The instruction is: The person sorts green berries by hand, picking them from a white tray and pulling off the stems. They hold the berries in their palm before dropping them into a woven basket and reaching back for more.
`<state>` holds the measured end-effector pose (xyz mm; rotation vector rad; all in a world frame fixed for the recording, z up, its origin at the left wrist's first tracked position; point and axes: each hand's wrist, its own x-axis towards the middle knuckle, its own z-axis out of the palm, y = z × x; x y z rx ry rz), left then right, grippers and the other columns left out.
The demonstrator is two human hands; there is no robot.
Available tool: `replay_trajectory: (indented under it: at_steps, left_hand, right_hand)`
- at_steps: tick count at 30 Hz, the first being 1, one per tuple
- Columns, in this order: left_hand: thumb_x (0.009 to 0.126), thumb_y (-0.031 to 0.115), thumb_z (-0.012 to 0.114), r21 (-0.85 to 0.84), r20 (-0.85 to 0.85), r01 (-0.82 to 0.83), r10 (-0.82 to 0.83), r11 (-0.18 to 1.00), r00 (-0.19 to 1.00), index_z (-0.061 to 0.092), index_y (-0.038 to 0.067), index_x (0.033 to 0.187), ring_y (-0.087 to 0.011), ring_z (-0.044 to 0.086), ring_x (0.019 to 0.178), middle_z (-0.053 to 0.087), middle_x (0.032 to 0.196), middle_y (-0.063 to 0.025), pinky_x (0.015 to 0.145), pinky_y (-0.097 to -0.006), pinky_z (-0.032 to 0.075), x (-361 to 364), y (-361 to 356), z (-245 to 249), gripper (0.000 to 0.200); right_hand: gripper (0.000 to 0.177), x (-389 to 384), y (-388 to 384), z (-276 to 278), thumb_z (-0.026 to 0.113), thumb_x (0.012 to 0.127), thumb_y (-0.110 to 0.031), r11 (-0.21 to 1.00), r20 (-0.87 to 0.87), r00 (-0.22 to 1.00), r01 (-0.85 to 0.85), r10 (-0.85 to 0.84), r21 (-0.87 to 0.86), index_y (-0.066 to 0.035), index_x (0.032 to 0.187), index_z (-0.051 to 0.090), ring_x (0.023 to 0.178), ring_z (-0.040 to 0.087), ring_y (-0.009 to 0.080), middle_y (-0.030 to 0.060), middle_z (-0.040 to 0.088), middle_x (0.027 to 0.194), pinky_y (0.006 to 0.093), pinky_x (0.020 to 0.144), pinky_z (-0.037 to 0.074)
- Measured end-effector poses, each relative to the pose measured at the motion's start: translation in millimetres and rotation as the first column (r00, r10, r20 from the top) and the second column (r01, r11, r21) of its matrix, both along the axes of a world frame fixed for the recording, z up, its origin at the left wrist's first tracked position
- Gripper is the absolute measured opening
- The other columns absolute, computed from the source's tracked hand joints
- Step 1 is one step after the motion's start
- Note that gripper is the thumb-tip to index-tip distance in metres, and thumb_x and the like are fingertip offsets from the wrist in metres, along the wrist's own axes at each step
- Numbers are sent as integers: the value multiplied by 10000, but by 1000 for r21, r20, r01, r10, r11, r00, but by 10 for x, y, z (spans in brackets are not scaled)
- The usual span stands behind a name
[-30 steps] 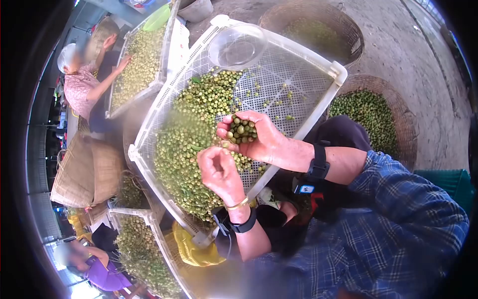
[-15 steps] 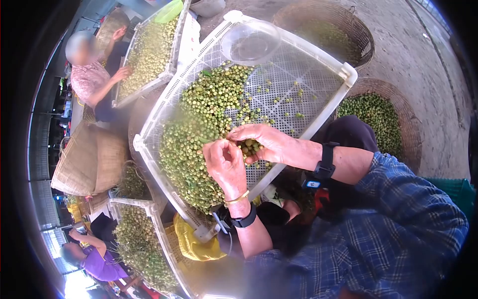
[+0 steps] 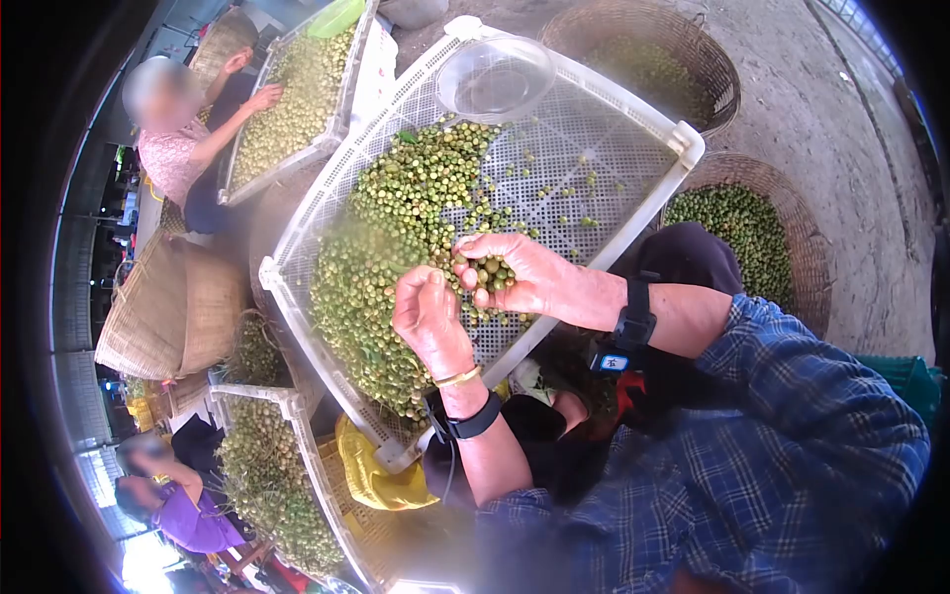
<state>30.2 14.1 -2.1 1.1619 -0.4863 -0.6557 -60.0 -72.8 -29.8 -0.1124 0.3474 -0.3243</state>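
My left hand (image 3: 432, 322), with a yellowish bracelet and a black wrist strap, is closed in a pinch; anything between its fingertips is too small to make out. Beside it, my right hand (image 3: 529, 279) is curled around several small round green-brown fruits (image 3: 492, 272). Both hands are above a white mesh tray (image 3: 618, 153), their fingertips apart. A heap of green fruits (image 3: 396, 218) covers the tray's left side, and scattered ones lie farther right. A clear plastic bowl (image 3: 495, 79) rests at the tray's far end.
Wicker baskets (image 3: 811, 247) with fruits stand at the right and top right. Another fruit tray (image 3: 341, 124) is at the upper left, beside a seated person (image 3: 173, 148). At lower left are a person in purple (image 3: 203, 515), a stem-filled tray (image 3: 297, 406) and a yellow bag (image 3: 371, 480).
My left hand has drawn slightly left, away from my right hand, which has turned to show more of its fruits. The upper-left person's hand has moved up over their tray.
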Motion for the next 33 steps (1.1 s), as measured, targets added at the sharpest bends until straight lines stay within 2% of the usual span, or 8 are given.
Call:
replay_trajectory:
  at_steps: [4, 8, 11, 13, 16, 28, 31, 33]
  left_hand:
    - [836, 35, 490, -125, 34, 99, -95, 987, 995, 519, 20, 855, -62, 350, 489, 517, 752, -58, 439, -182, 268, 11, 145, 57, 37]
    - [813, 9, 470, -16, 12, 185, -185, 983, 983, 485, 39, 865, -69, 371, 471, 556, 827, -106, 429, -183, 283, -198, 348, 250, 62]
    - [815, -17, 529, 81, 293, -20, -5, 997, 956, 486, 48, 862, -57, 376, 481, 550, 821, -79, 433, -183, 288, -436, 504, 251, 91]
    - [797, -46, 607, 74, 677, -157, 66, 985, 733, 524, 36, 914, -52, 420, 584, 515, 799, -2, 513, -187, 378, -534, 624, 170, 165]
    - [789, -6, 649, 231, 742, -232, -16, 945, 670, 561, 31, 966, -66, 466, 692, 484, 810, -7, 553, -208, 413, -804, 802, 271, 201]
    - [799, 3, 620, 202, 938, -285, -102, 937, 330, 562, 28, 854, -178, 546, 650, 510, 784, -71, 554, -298, 467, -1292, 1251, 301, 83]
    - [823, 7, 603, 170, 743, -112, -53, 979, 667, 551, 12, 862, -146, 543, 659, 522, 799, -49, 549, -272, 451, -1332, 1245, 281, 66]
    - [877, 53, 563, 125, 339, 1, -43, 992, 940, 531, 7, 897, -37, 405, 532, 525, 752, -28, 458, -170, 308, -1475, 1295, 493, 59]
  right_hand:
    - [88, -52, -82, 71, 590, 817, -138, 998, 39, 998, 58, -57, -29, -90, 890, 578, 680, 563, 134, 19, 569, 748, 296, 566, 479]
    - [90, -171, -30, 195, 599, 820, -139, 990, 67, 991, 124, -119, -66, -70, 878, 597, 715, 589, 144, 37, 600, 799, 288, 615, 497]
    - [85, -228, 152, 313, 586, 820, -142, 988, 50, 989, 143, -140, -64, -68, 863, 579, 737, 602, 159, 41, 604, 798, 308, 651, 516]
    - [87, -299, 282, 359, 582, 822, -141, 988, 17, 988, 153, -153, -27, -63, 861, 576, 761, 615, 170, 51, 614, 809, 321, 682, 527]
    - [92, -501, 564, 438, 578, 818, -127, 984, 67, 982, 177, -178, 13, -52, 871, 565, 780, 618, 182, 67, 614, 832, 339, 699, 519]
    - [142, -1082, 1294, 423, 549, 844, -166, 952, 161, 954, 215, -252, 217, -23, 843, 559, 775, 599, 202, 75, 606, 815, 323, 753, 510]
    - [153, -1192, 1260, 346, 549, 850, -174, 956, 143, 957, 223, -252, 189, -24, 873, 568, 822, 620, 214, 91, 621, 863, 351, 765, 514]
    - [178, -1287, 1210, 368, 547, 855, -187, 953, 157, 957, 206, -243, 221, -22, 913, 578, 887, 622, 235, 108, 626, 933, 393, 800, 505]
